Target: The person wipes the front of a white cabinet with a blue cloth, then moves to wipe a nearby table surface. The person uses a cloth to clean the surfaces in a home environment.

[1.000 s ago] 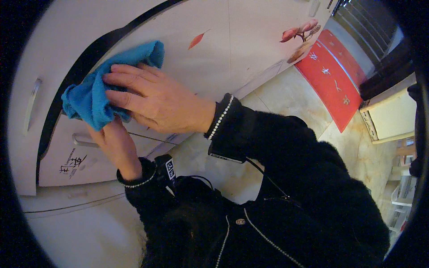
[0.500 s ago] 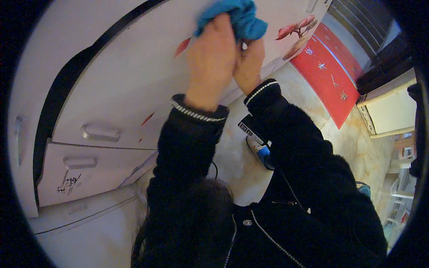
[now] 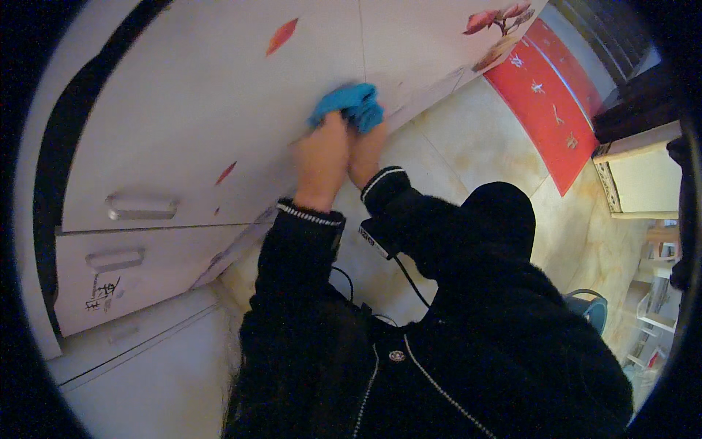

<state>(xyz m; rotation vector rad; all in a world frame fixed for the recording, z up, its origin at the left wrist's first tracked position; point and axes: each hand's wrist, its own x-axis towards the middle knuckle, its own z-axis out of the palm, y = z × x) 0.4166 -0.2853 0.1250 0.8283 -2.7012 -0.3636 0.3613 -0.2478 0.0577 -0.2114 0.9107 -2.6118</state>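
Observation:
A crumpled blue cloth is bunched between my two hands, close in front of the pale cabinet front. My left hand is closed on its near left side, a little blurred. My right hand grips it from the right, its fingers partly hidden behind the cloth and the left hand. Whether the cloth touches the panel, I cannot tell. Red petals and a pink flower decorate the cabinet.
Metal handles mark a door and a drawer at the left. A red mat lies on the marbled floor at the far right. A dark-rimmed bucket and white shelving stand at the right.
Both hands and the cloth have come down and slightly left along the cabinet. My foot, visible before, is hidden now, and a dark rounded shape shows beside my right arm.

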